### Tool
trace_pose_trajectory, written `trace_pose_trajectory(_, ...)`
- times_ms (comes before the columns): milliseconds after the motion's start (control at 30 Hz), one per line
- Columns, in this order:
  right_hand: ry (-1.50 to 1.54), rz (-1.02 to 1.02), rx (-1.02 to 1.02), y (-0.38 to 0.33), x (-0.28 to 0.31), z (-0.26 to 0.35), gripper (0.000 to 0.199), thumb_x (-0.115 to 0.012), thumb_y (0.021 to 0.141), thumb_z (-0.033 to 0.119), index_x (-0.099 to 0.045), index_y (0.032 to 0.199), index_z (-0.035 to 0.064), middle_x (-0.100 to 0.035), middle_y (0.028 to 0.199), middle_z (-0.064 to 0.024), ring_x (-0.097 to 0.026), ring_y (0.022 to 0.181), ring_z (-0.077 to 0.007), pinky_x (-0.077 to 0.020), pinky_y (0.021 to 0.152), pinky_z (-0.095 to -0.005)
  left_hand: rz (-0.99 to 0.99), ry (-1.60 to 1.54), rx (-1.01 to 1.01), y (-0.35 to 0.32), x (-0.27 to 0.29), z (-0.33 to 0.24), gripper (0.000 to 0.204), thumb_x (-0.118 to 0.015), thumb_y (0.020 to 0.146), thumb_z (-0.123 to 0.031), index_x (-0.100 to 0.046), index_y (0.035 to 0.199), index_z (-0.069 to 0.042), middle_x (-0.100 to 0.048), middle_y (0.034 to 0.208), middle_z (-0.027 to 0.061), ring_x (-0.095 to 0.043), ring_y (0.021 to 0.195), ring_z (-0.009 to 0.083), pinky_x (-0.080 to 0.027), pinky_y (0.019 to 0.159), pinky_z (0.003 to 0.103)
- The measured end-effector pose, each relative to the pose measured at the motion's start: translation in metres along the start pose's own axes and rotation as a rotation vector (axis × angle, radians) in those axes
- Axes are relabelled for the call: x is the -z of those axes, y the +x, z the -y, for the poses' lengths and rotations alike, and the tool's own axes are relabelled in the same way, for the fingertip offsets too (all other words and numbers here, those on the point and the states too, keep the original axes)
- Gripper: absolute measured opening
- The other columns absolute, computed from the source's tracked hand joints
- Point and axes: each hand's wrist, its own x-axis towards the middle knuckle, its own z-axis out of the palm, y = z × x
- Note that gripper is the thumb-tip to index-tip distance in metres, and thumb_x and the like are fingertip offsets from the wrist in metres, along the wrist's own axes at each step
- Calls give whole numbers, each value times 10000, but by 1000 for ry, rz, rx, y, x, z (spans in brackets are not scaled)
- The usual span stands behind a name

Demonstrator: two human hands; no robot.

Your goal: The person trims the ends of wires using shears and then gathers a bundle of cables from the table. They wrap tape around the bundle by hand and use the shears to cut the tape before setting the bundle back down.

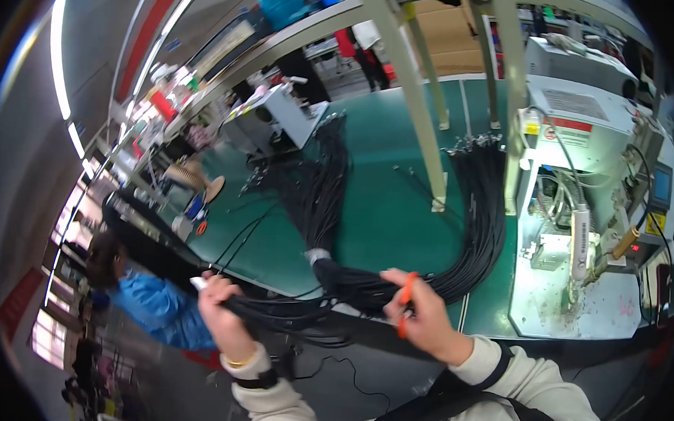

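A thick bundle of black cables [364,289] hangs over the front edge of the green table. My left hand [226,311] is closed at the left end of the bundle, and a small white piece [198,283] sticks out by its fingers. My right hand [430,324] is closed round a pair of orange-handled scissors [406,289], close against the cables; their blades cannot be made out. Pale wrapping [318,255] binds the bundle near the middle. From there one fan of cables [324,187] spreads to the back, and another length [487,209] curves to the far right.
A bench machine [581,138] with hoses and a white base plate stands on the right. Metal shelf posts [421,101] rise from the green table [381,227]. A second grey machine [269,121] stands at the back left. A person in blue [163,308] sits at my left.
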Motion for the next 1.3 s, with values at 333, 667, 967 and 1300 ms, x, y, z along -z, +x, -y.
trace_pose_trajectory(333,28,566,-293,-8,-39,45,310,-673,717,177,-431,814,9,-540,692,-169,-557,591,-288,-412,515,-362,-308,190,171,-68,2,122,143,-382,872,-70,-444,992,-23,-455,724,-2,-439,616,106,-415,626,248)
trace_pose_trajectory(667,-45,521,-112,-61,8,-20,271,-683,702,169,-477,813,32,-563,684,-125,-548,641,-283,-417,518,-356,-124,554,179,13,-5,80,199,-351,872,-60,-448,1044,-84,-444,727,-22,-412,553,103,-387,554,256)
trace_pose_trajectory(967,-319,175,170,-101,92,63,244,-743,582,124,-571,734,40,-616,751,-70,-577,604,-208,-469,533,-268,212,442,351,-105,-96,202,144,-442,883,-124,-438,1025,-105,-427,694,6,-429,549,125,-402,534,289)
trace_pose_trajectory(1300,-389,-45,129,-131,140,94,228,-764,581,82,-588,715,29,-566,607,-68,-519,468,-178,-400,422,-248,413,544,555,-172,-104,275,174,-524,858,-162,-447,956,-42,-462,658,34,-496,602,147,-425,600,271)
